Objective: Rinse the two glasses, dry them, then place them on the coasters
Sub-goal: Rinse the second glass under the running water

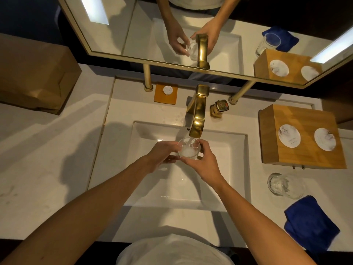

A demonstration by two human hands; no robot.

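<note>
A: From the head view, where is the glass being rinsed?

B: The first glass (189, 149) sits between both sets of fingers, over the sink (236, 142) and right under the gold faucet (197, 115). Water runs into it and froths at the bottom.

A: How are the fingers set?

B: The left hand (162, 154) has its fingers curled round the near-left wall. The right hand (203, 159) pinches the right side, thumb at the near rim, fingers wrapped behind. Both are clamped on the glass, not spread.

A: How will it handle?

B: Judging by its look: rigid, breakable, and slick when wet. It is also gaining weight as it fills. I would hold it on the side wall, below the rim, with fingers opposite the thumb.

A: And the rest?

B: The second glass (284, 185) stands well to the right of the right-hand fingers, on the counter. The blue cloth (310, 224) lies just nearer than it. Beyond it, two round coasters (289, 135) lie bare on the wooden box (271, 131).
</note>
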